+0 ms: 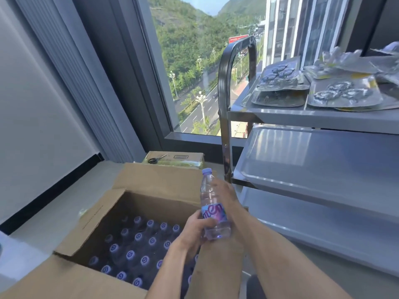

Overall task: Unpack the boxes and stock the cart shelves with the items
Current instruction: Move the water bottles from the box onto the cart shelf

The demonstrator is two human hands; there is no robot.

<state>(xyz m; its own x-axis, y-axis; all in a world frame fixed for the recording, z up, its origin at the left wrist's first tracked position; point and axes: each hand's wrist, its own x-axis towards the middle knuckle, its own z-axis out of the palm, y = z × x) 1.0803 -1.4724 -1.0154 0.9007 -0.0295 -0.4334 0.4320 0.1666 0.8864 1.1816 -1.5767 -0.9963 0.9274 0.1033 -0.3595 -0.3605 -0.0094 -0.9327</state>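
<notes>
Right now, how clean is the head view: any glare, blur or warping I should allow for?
Head view: daylight from the window glares off the cart shelves; wide-angle warping bends the cart frame; bottle and both hands, left and right, are slightly soft; the open box interior sits in shadow.

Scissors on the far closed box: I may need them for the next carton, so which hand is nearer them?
Left. The left hand grips the water bottle on the side toward the scissors; the right hand holds it on the cart side, farther away.
</notes>
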